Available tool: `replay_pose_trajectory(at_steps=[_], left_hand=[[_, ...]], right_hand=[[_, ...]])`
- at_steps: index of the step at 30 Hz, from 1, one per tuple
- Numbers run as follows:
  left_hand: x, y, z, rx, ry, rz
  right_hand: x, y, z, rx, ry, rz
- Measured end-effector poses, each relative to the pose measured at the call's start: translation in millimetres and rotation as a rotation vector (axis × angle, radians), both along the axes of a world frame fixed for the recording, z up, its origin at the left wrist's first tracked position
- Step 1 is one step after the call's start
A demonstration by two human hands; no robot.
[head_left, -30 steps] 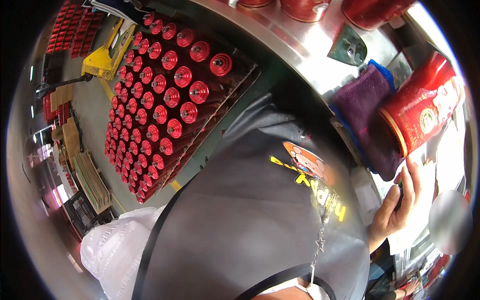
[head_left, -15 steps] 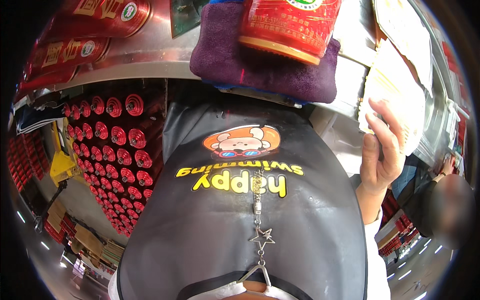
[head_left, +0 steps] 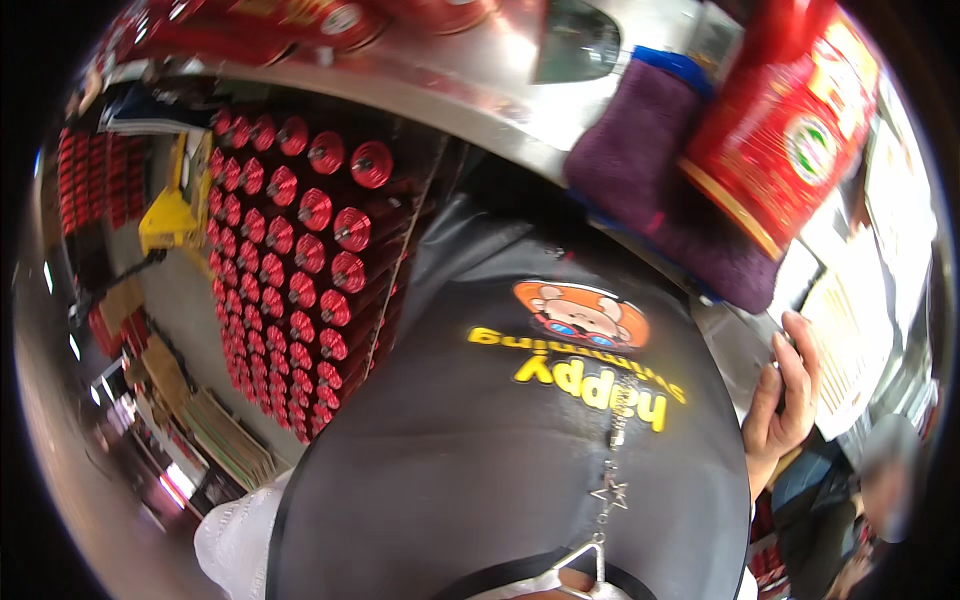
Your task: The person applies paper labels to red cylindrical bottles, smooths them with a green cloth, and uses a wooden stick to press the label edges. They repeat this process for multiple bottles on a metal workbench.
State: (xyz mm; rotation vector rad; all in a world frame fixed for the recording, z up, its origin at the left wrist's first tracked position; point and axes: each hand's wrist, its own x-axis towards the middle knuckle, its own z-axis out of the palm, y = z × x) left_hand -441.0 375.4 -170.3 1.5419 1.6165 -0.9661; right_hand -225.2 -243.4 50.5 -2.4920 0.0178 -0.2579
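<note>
My right hand (head_left: 785,395) is at the right, beside a stack of pale striped sheets (head_left: 840,345). Its fingers are loosely bent and the thumb stands apart, with nothing seen between them. Whether the fingertips touch the sheets I cannot tell. A red bottle (head_left: 770,140) with a gold rim and a round white-and-green emblem lies tilted on a folded purple towel (head_left: 640,140). Neither hand is on the bottle. Of my left arm only the white sleeve (head_left: 245,530) shows; the left hand is out of sight.
Several red bottles (head_left: 340,25) lie along the metal table (head_left: 400,95). Left of my dark apron (head_left: 480,450) rises a tall stack of red bottles (head_left: 290,240) seen end-on. Further off is a yellow pallet truck (head_left: 172,215). Another person (head_left: 820,510) is at the lower right.
My view has swung, so the table, bottle and towel lie further right and slanted. The left sleeve has come into view. My right hand stays by the sheets, fingers somewhat more bent.
</note>
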Motion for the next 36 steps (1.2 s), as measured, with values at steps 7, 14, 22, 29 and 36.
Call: replay_pose_trajectory(at_steps=[7,14,22,29,36], left_hand=[[102.9,-31.7,40.8,-0.490,-0.440,0.745],[199.2,-33.2,116.3,-1.038,-0.707,0.665],[193.2,1.4,140.4,-0.829,-0.282,0.154],[24.8,23.5,118.5,-0.874,0.755,-0.439],[-42.2,-46.7,29.5,-0.312,0.445,-0.688]], right_hand=[[-5.1,2.1,-20.0,-0.055,0.019,0.014],[3.4,6.9,-15.4,-0.022,0.043,-0.014],[6.4,-3.7,-19.7,-0.031,0.028,0.051],[9.3,-10.8,-20.9,-0.074,-0.008,0.084],[-1.1,-14.9,-16.6,-0.094,0.062,0.040]])
